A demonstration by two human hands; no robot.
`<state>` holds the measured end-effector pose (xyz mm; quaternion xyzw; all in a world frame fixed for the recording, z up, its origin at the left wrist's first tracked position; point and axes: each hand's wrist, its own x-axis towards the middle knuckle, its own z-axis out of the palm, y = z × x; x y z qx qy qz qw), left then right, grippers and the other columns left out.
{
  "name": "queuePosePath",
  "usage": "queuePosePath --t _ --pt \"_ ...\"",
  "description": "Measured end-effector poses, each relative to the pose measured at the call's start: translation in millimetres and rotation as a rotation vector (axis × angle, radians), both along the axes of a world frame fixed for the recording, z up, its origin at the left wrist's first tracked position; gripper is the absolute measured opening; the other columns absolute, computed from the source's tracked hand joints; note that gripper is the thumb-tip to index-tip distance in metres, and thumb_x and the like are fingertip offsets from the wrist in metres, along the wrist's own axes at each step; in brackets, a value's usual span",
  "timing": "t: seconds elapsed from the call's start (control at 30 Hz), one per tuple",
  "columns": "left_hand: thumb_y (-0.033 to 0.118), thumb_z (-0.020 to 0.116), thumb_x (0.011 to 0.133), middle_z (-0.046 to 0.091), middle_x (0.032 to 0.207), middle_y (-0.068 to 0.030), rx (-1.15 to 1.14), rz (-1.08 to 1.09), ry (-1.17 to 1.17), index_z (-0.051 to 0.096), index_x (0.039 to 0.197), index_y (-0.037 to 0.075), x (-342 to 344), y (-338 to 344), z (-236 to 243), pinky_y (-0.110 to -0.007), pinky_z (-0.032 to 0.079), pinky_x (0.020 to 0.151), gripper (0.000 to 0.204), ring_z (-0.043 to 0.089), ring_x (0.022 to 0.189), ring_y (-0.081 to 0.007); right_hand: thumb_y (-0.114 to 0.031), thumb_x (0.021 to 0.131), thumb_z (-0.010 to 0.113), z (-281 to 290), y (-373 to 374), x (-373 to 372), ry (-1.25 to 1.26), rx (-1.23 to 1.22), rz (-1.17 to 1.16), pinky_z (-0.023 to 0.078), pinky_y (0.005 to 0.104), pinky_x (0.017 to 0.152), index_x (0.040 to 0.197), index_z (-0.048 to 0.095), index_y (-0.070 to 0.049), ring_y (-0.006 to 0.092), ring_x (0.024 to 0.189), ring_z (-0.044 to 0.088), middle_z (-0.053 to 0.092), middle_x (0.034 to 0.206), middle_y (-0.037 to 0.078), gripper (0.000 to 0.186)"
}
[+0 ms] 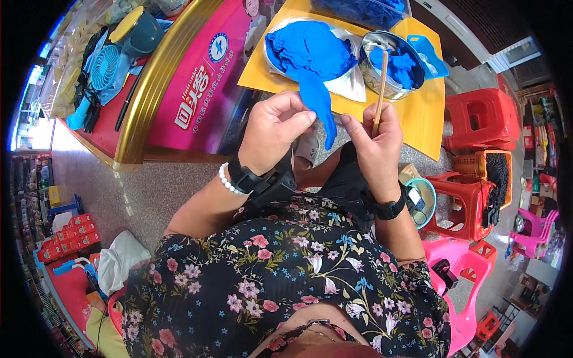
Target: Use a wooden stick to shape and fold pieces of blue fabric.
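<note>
My left hand (276, 128) is closed, thumb against forefinger, on a limp blue strip (317, 98), thin and pointed at its lower end. The strip's upper end overlaps a heap of similar blue pieces (310, 45) on a round plate. In my right hand (377, 146) a slim wooden stick (382, 83) stands up from the closed fingers. Its upper end reaches over a round tin (389, 93) with more blue pieces (403, 67) inside. Both hands are at the near edge of a yellow table (422, 113).
A clear box (364, 13) of blue pieces and a blue dustpan-like scoop (431, 55) lie at the back. To the left stands a gold-edged pink counter (197, 77) with a small fan (105, 67). Red stools (483, 116) and a pink chair (468, 310) stand right.
</note>
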<state>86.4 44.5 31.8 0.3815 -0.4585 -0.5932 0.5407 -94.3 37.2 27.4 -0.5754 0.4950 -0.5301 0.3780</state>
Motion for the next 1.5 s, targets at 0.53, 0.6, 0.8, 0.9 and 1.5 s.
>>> queuePosePath --t 0.53,0.6,0.8,0.9,1.5 --pt "-0.001 0.066 0.081 0.068 0.085 -0.0061 -0.212 0.143 -0.373 0.065 0.09 -0.003 -16 5 17 -0.022 0.052 0.07 0.009 0.063 0.078 -0.0082 -0.01 0.084 0.066 15 6 0 -0.251 0.251 0.291 0.044 0.0185 0.06 0.09 0.067 0.0 0.0032 0.069 0.055 0.064 0.077 0.0 0.012" --pt "0.0 0.066 0.081 0.068 0.083 -0.0059 -0.192 0.13 -0.382 0.066 0.09 -0.003 -15 6 12 -0.022 0.052 0.068 0.01 0.064 0.077 -0.0085 -0.011 0.085 0.065 12 6 0 -0.289 0.281 0.295 0.043 0.0187 0.059 0.09 0.066 0.0 0.0033 0.067 0.054 0.063 0.076 -0.001 0.013" --pt "0.0 0.065 0.083 0.067 0.087 -0.0033 -0.186 0.076 -0.419 0.065 0.095 -0.003 -14 4 20 -0.02 0.05 0.07 0.012 0.061 0.078 -0.0065 -0.012 0.085 0.064 7 -5 -7 -0.569 0.488 0.432 0.031 0.0162 0.047 0.087 0.062 -0.004 -0.0002 0.052 0.042 0.056 0.068 -0.004 0.009" --pt "0.001 0.065 0.084 0.067 0.087 -0.0041 -0.133 0.05 -0.394 0.065 0.095 -0.003 -14 2 21 -0.02 0.05 0.069 0.012 0.061 0.078 -0.0065 -0.012 0.084 0.064 5 -6 -8 -0.631 0.551 0.449 0.025 0.0162 0.043 0.088 0.061 -0.004 -0.0006 0.047 0.037 0.054 0.067 -0.005 0.009" --pt "0.001 0.064 0.083 0.065 0.087 -0.0032 -0.064 0.014 -0.383 0.063 0.093 -0.004 -14 0 12 -0.02 0.05 0.07 0.011 0.06 0.077 -0.0064 -0.009 0.083 0.062 1 8 5 -0.246 0.299 0.286 0.041 0.0182 0.058 0.08 0.062 -0.001 0.0022 0.065 0.049 0.059 0.072 -0.003 0.008"
